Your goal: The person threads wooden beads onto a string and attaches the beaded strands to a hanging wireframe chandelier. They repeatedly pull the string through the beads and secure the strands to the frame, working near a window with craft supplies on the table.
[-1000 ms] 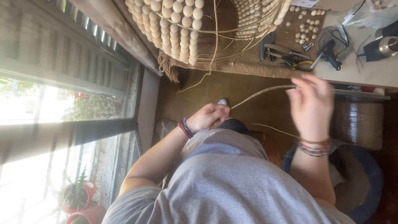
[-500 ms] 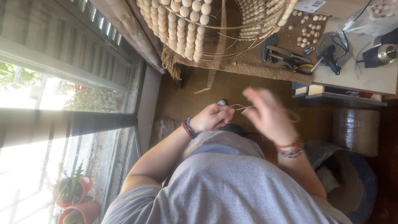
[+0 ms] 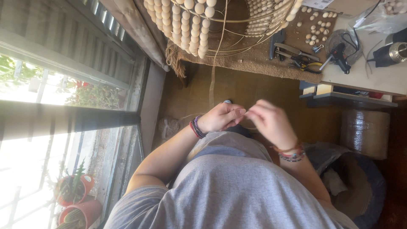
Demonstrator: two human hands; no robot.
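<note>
A room with a brown floor [image 3: 263, 91] runs beside a tall window [image 3: 63, 106] with sunlit bars; potted plants [image 3: 74, 188] stand at the glass. Take the beaded wire frame [image 3: 220, 25] at the top as the landmark: it sits on a brown mat [image 3: 254, 63], its rows of pale wooden beads strung over thin hoops. Just right of the frame, loose beads [image 3: 316, 32] lie scattered on the mat, with pliers [image 3: 296, 57] and a glue gun [image 3: 337, 57] further right. A pale cord [image 3: 213, 80] hangs down from the frame towards the hands.

Below the frame, over the lap of a person in a grey shirt [image 3: 237, 191], the two hands meet. The left hand [image 3: 220, 116] is curled nearly closed, its fingers pinched together, thumb tip towards the other hand. The right hand [image 3: 271, 123] is blurred; its fingers are bent and close together beside the left fingertips, and what they pinch cannot be told. Both wrists wear bead bracelets [image 3: 196, 127]. Right of the hands stands a wrapped roll [image 3: 364, 133].
</note>
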